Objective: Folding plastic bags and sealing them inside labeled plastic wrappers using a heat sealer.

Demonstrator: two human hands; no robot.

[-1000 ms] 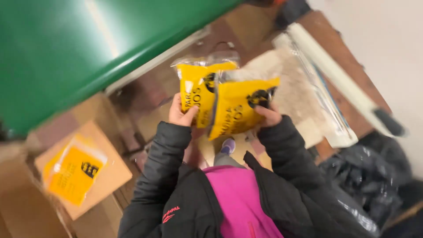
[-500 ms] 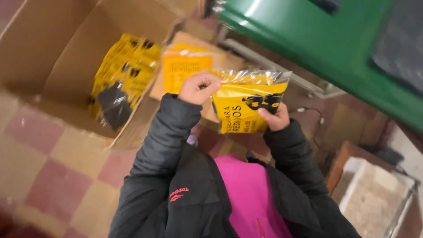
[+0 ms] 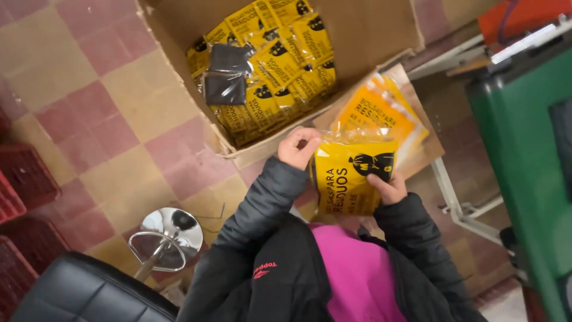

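Note:
Both my hands hold a yellow plastic packet (image 3: 348,179) with a black picture and black print, close in front of my chest. My left hand (image 3: 298,149) pinches its top left corner. My right hand (image 3: 387,186) grips its right edge. Just beyond the packet, a loose stack of similar yellow packets (image 3: 381,110) lies on a cardboard flap. Farther out stands an open cardboard box (image 3: 262,149) filled with several yellow packets (image 3: 280,59) and two dark ones (image 3: 226,74).
A green machine (image 3: 524,149) with a white metal frame (image 3: 462,209) stands to the right. A black stool seat (image 3: 83,292) and its chrome base (image 3: 170,235) are at the lower left. Red crates (image 3: 24,179) line the left edge. The floor is red and beige tile.
The view has swung from the green machine to the open box, now at top centre. A second ago each hand held a packet; now both hold one.

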